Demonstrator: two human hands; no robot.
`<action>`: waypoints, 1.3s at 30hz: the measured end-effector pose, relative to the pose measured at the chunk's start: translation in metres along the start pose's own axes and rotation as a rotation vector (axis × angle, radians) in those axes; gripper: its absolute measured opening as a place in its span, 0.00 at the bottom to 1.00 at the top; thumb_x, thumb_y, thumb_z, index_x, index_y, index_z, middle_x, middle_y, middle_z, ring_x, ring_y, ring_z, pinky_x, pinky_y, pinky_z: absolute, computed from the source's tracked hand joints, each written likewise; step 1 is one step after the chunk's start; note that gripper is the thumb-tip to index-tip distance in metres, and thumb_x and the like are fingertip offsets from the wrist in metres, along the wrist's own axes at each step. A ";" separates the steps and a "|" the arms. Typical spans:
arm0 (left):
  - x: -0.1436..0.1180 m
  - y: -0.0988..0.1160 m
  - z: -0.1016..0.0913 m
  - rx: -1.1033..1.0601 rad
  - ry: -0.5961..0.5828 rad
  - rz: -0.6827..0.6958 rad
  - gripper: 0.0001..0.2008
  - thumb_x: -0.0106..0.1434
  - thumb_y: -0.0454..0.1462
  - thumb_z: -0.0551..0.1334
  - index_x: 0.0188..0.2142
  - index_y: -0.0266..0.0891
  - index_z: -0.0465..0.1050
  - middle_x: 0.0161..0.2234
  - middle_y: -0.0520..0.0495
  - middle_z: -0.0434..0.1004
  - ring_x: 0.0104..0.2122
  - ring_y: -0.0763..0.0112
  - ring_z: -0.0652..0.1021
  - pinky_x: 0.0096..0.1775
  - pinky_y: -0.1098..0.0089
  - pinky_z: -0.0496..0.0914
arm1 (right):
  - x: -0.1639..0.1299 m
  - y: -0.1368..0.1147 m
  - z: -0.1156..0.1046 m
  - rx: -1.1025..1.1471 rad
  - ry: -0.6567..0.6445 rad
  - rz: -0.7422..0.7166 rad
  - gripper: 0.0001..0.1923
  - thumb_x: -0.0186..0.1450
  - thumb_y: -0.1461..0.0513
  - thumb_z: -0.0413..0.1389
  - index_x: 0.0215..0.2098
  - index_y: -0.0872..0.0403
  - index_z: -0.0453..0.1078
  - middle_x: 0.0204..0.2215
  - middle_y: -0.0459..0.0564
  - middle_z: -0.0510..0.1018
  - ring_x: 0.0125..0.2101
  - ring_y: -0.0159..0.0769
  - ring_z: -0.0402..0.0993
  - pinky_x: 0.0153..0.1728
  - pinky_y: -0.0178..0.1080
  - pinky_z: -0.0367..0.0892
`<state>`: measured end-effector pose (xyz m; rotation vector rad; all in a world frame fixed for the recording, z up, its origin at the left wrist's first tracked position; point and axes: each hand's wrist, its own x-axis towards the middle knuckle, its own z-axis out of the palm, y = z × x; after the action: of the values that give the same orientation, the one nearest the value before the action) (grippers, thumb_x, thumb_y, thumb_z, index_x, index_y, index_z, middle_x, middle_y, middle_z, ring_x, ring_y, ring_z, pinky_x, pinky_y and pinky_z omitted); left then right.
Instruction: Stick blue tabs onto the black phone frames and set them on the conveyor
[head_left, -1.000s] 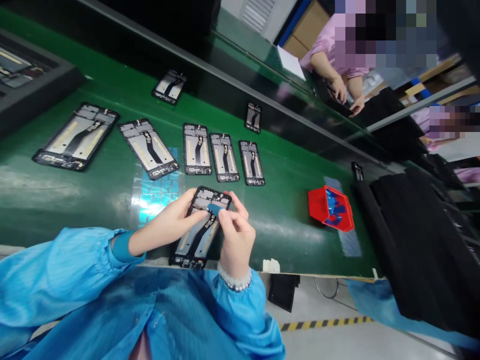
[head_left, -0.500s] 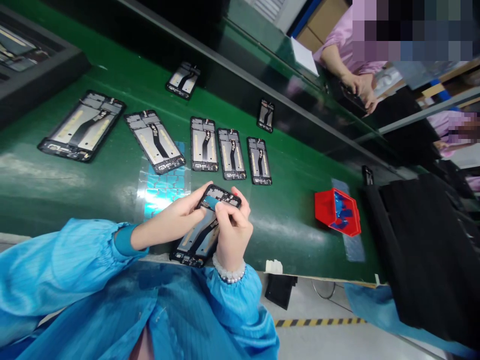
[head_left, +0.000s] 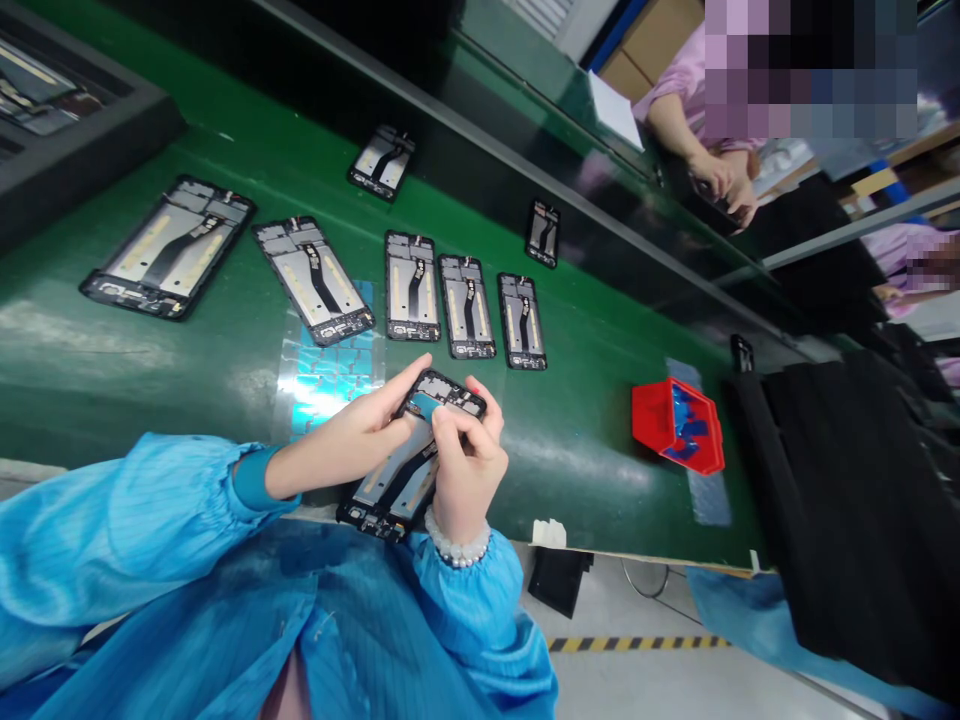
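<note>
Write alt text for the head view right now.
The left hand holds an opened phone at the edge of a green workbench while the right hand touches a blue piece near the phone's far end. More opened phones lie beyond, a red bin to the right.

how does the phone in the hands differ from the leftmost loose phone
The held phone is between the left hand and right hand; the leftmost loose phone lies untouched on the table. A blue film piece shows near the held phone's top; the leftmost loose phone shows none. Both have a dark strip.
</note>
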<state>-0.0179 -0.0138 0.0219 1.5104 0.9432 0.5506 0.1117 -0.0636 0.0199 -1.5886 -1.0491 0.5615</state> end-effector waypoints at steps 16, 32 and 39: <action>-0.002 0.005 0.003 -0.003 0.055 0.003 0.27 0.66 0.38 0.50 0.65 0.43 0.51 0.61 0.49 0.63 0.57 0.62 0.67 0.55 0.68 0.65 | -0.002 0.002 -0.001 -0.035 0.010 -0.104 0.07 0.60 0.61 0.59 0.24 0.53 0.75 0.48 0.53 0.73 0.55 0.42 0.66 0.51 0.50 0.65; -0.001 0.004 0.013 0.093 0.202 0.106 0.13 0.68 0.40 0.48 0.49 0.38 0.63 0.41 0.45 0.73 0.42 0.63 0.75 0.46 0.63 0.68 | -0.006 0.000 -0.009 -0.375 0.075 -0.426 0.06 0.63 0.63 0.56 0.30 0.52 0.74 0.52 0.52 0.68 0.54 0.42 0.62 0.52 0.53 0.60; -0.003 0.003 0.016 0.088 0.238 0.127 0.12 0.68 0.39 0.49 0.47 0.38 0.63 0.37 0.47 0.73 0.37 0.66 0.75 0.40 0.66 0.69 | -0.005 0.001 -0.001 -0.347 0.117 -0.422 0.03 0.61 0.64 0.58 0.28 0.53 0.72 0.48 0.51 0.68 0.51 0.41 0.64 0.49 0.50 0.63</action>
<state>-0.0057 -0.0252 0.0226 1.6160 1.0699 0.8022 0.1109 -0.0683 0.0183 -1.6046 -1.3964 -0.0018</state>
